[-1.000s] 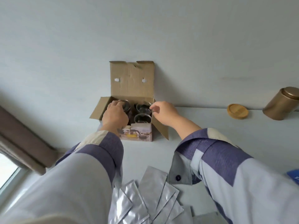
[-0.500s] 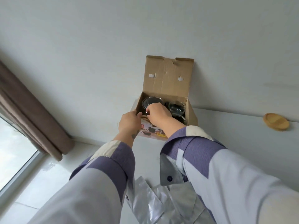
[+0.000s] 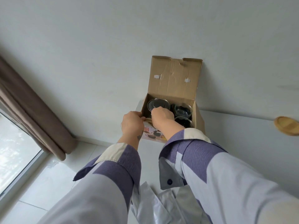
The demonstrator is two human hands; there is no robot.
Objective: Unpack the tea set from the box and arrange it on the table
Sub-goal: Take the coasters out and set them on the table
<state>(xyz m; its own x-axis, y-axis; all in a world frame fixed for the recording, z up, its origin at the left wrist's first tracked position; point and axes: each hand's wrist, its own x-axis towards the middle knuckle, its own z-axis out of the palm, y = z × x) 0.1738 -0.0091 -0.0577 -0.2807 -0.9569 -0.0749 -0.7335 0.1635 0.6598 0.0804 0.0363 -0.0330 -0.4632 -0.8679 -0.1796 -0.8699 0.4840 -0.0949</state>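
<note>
A pale grey wall fills most of the view, with a white table (image 3: 234,135) set against it and a brown curtain (image 3: 32,107) hanging beside a window on the left.

The right hand (image 3: 161,117) reaches down into the near left part of an open brown cardboard box (image 3: 174,81). Its fingers are curled at the rim of a large round clear glass pot with a metal-edged top (image 3: 157,103), which sits in the box's far left corner; whether the grip has closed is hidden by the knuckles. The left hand (image 3: 131,122) is just beside it, fingers curled over the box's near left corner and holding the cardboard.

To the right of the pot, inside the box, two clear glass cups (image 3: 182,109) stand one behind the other, close together. The box lid stands upright against the wall. The box's printed front panel shows pictures of the set.

Farther out, a round wooden coaster (image 3: 287,126) lies on the table at the right edge of view. Silver foil pouches (image 3: 155,206) lie on the table below the striped purple and white sleeves.

To do this step well, the left hand should probably hold the box down firmly, since it may otherwise rise with the pot. The right hand should get a full grip, then lift straight up, slowly, keeping clear of the neighbouring cups. Glass is slippery and brittle, so knocking the box wall is a risk.
</note>
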